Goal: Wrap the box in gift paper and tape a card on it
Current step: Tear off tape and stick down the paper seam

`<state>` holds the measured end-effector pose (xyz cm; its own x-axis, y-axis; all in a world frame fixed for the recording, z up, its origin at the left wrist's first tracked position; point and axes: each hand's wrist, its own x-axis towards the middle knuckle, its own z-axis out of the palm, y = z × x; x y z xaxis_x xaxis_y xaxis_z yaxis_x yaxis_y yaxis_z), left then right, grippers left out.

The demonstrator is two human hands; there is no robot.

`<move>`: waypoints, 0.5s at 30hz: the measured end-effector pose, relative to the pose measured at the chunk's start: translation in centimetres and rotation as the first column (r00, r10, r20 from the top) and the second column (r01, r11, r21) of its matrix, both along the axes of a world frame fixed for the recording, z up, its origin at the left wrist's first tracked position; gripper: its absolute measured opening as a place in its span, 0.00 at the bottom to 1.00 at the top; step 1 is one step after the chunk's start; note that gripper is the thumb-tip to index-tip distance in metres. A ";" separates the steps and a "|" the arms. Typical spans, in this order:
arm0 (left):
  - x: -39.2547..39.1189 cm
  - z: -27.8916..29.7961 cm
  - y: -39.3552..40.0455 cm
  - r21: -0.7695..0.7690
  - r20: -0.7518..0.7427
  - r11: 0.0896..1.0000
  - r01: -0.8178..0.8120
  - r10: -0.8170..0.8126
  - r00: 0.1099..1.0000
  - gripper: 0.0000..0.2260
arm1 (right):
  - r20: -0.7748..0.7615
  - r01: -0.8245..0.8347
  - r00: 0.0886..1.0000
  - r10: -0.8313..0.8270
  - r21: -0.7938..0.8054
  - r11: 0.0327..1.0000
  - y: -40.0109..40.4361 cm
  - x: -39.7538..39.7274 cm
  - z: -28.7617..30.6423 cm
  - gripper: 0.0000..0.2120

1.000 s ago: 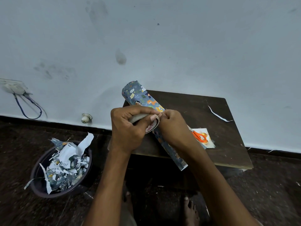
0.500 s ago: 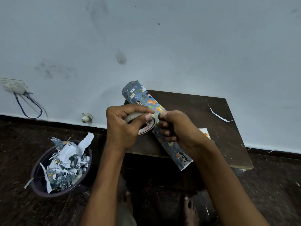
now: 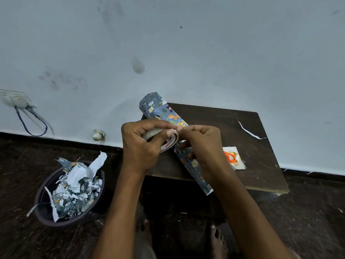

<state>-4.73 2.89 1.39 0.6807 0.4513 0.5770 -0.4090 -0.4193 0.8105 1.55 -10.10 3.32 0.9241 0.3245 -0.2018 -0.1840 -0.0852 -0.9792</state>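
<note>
Box (image 3: 168, 116) already looks papered, lying across the surface (image 3: 261, 165) under the hands, left hand (image 3: 141, 146) gripping the tape roll (image 3: 169, 141), right hand (image 3: 201, 144) pinching its end, card (image 3: 239, 163) not yet taped on.

Above a dark wooden table (image 3: 261, 165), the left hand (image 3: 141, 146) grips a tape roll (image 3: 169, 141) while the right hand (image 3: 203, 144) pinches at its rim, both over a roll of patterned gift paper (image 3: 160, 109) lying diagonally, orange scissors (image 3: 230, 157) resting on a card (image 3: 240, 164) beside it.
</note>
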 end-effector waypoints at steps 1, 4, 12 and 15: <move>0.0 0.0 0.0 0.019 0.007 1.000 -0.005 0.005 1.000 0.13 | 0.011 0.024 1.000 -0.024 -0.001 1.000 0.0 0.0 0.0 0.09; 0.1 -0.1 -0.2 0.069 0.036 0.997 -0.025 0.023 0.999 0.12 | 0.040 0.074 0.997 -0.073 -0.028 0.997 0.1 -0.1 0.0 0.09; 0.5 -0.4 -0.7 0.120 0.092 0.989 -0.084 0.073 0.993 0.05 | 0.307 0.214 0.942 -0.136 -0.240 0.947 0.9 -0.4 0.1 0.09; 0.6 -0.5 -0.9 0.137 0.096 0.986 -0.092 0.079 0.992 0.06 | 0.364 0.244 0.923 -0.125 -0.302 0.922 1.1 -0.7 0.4 0.09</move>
<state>-4.11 2.00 0.91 0.5854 0.4152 0.6964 -0.4357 -0.5632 0.7021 0.80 -8.95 3.70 0.9921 0.1098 0.0611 0.1016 -0.4150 -0.9041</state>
